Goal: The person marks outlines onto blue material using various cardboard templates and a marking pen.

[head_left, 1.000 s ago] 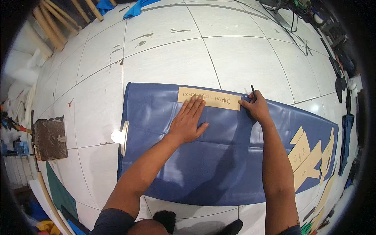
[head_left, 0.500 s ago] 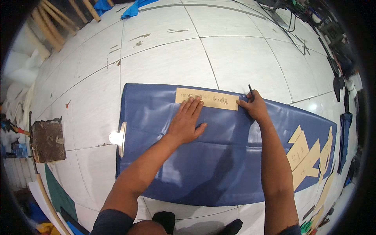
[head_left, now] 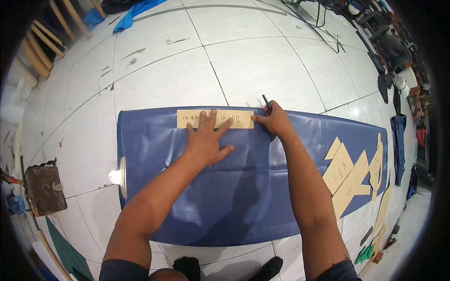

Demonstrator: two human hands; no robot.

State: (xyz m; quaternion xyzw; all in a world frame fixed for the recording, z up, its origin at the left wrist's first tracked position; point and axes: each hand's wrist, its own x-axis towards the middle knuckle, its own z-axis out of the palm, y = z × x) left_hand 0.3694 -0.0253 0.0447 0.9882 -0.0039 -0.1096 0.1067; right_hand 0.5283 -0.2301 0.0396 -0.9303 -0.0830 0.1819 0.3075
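A dark blue glossy sheet point(head_left: 211, 201) lies spread over the tiled floor. Along its far edge rests a tan cardboard strip point(head_left: 243, 123) with handwriting on it. My left hand point(head_left: 206, 140) presses on the strip from above, fingers spread wide. At the strip's right end my right hand point(head_left: 276, 122) sets its thumb against the cardboard. The same hand grips a black pen point(head_left: 266, 101), whose upper end sticks up past the fingers; its tip is hidden.
Several tan cardboard pieces point(head_left: 344, 171) lie on the sheet's right part. A shiny metal piece point(head_left: 123, 178) sits on its left edge. Farther left stands a brown block point(head_left: 45, 189). Cables point(head_left: 323, 28) and tools crowd the far right; cardboard tubes point(head_left: 37, 51) stand far left.
My left hand has shifted right along the strip and its fingers have spread apart. The strip now lies closer in line with the sheet's far edge. The whole view has swung a little.
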